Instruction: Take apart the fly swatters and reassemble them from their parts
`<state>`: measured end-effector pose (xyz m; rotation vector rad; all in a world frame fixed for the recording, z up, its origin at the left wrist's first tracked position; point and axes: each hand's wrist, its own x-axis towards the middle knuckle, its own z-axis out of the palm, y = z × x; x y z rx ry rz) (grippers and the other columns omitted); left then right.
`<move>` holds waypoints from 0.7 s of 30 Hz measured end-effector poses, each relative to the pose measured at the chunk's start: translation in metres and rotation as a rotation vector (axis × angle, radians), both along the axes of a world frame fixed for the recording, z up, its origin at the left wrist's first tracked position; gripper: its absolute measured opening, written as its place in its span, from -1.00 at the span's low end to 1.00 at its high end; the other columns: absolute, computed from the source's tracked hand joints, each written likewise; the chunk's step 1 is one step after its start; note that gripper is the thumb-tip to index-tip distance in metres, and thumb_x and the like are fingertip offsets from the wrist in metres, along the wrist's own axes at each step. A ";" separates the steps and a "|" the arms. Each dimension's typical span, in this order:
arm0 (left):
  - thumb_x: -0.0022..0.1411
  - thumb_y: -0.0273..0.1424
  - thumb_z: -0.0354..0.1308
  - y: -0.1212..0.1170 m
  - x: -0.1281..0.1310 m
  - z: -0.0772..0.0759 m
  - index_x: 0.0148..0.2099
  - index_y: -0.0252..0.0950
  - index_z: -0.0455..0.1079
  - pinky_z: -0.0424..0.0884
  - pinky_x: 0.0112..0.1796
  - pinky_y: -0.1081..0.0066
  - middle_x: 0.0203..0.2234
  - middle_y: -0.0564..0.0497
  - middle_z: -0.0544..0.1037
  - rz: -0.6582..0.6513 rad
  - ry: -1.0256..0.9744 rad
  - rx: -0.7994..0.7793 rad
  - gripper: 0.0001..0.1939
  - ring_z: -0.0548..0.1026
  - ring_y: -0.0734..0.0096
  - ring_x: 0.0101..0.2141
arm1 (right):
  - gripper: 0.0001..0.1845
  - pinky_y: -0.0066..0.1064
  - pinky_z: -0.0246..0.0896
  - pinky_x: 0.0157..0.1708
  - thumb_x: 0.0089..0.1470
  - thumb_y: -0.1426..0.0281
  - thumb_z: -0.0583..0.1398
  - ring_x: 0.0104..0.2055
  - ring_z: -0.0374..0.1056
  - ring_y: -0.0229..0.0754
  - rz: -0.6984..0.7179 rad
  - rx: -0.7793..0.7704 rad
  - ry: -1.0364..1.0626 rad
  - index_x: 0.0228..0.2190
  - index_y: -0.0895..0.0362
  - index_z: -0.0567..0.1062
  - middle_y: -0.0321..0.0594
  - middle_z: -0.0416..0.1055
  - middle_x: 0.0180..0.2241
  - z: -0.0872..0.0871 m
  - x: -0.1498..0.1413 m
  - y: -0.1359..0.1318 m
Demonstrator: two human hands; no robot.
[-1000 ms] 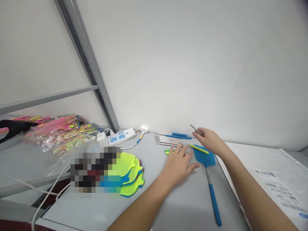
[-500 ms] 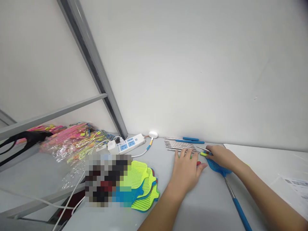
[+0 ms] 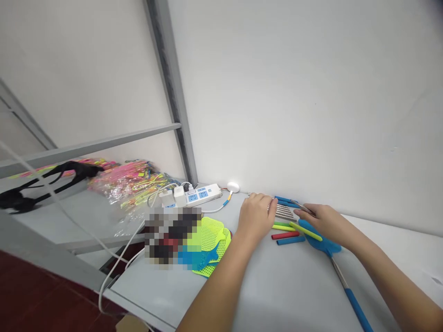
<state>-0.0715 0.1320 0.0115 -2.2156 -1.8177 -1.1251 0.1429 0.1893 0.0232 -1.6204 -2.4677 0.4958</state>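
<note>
While the right hand (image 3: 324, 221) pinches a rod (image 3: 300, 206), the left hand (image 3: 256, 216) curls over the far rods (image 3: 284, 212), its hold unclear; rod handling seems the step, next calling for a steady pinch.

Right of the power strip (image 3: 203, 195), the left hand (image 3: 256, 216) is covering part of the metal rods (image 3: 285, 212), and farther right the blue swatter (image 3: 318, 245) is running past the bottom edge. In front of the power strip, a pixelated patch (image 3: 173, 240) is masking several things and part of the mesh heads (image 3: 212, 227).
</note>
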 end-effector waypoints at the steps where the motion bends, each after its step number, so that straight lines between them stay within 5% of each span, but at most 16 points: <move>1: 0.44 -0.30 -0.13 0.000 -0.007 0.004 -0.25 -0.25 0.45 0.33 -0.17 0.30 -0.30 -0.03 0.57 0.011 0.001 0.002 -0.65 0.44 0.28 -0.20 | -0.45 -0.38 0.02 -0.49 0.22 -0.05 -0.08 -0.49 0.22 -0.16 -0.008 -0.005 0.050 -0.47 0.08 0.42 -0.23 0.35 -0.53 0.007 -0.001 -0.004; 6: 0.46 -0.32 -0.21 0.010 -0.040 0.012 -0.22 -0.28 0.44 0.34 -0.19 0.31 -0.28 -0.07 0.56 0.069 0.047 -0.051 -0.60 0.47 0.28 -0.21 | -0.29 -0.34 0.03 -0.49 0.16 -0.20 -0.13 -0.52 0.14 -0.17 -0.107 0.021 0.244 -0.65 0.09 0.31 -0.26 0.17 -0.63 0.034 0.001 -0.017; 9: 0.39 -0.32 -0.05 0.018 -0.047 0.006 -0.23 -0.28 0.46 0.36 -0.28 0.34 -0.31 -0.06 0.57 0.009 0.140 -0.147 -0.72 0.49 0.26 -0.26 | -0.29 -0.33 0.05 -0.48 0.12 -0.22 -0.08 -0.53 0.13 -0.17 -0.138 0.000 0.213 -0.65 0.09 0.32 -0.27 0.16 -0.64 0.037 0.004 -0.015; 16: 0.36 -0.30 0.01 -0.003 -0.007 -0.020 -0.24 -0.26 0.45 0.35 -0.19 0.28 -0.25 -0.05 0.55 -0.173 0.323 -0.186 -0.77 0.46 0.22 -0.15 | -0.46 -0.36 0.10 -0.42 0.25 -0.04 -0.10 -0.39 0.29 -0.13 0.114 -0.130 0.119 -0.40 0.05 0.46 -0.24 0.42 -0.42 0.028 -0.003 -0.018; 21: 0.42 -0.29 -0.09 -0.012 0.005 -0.014 -0.24 -0.26 0.44 0.32 -0.17 0.25 -0.25 -0.05 0.55 -0.205 0.369 -0.176 -0.69 0.44 0.22 -0.14 | -0.55 -0.39 0.01 -0.49 0.28 0.06 -0.10 -0.45 0.20 -0.17 0.233 -0.172 0.010 -0.49 0.05 0.31 -0.29 0.32 -0.48 0.025 -0.005 -0.031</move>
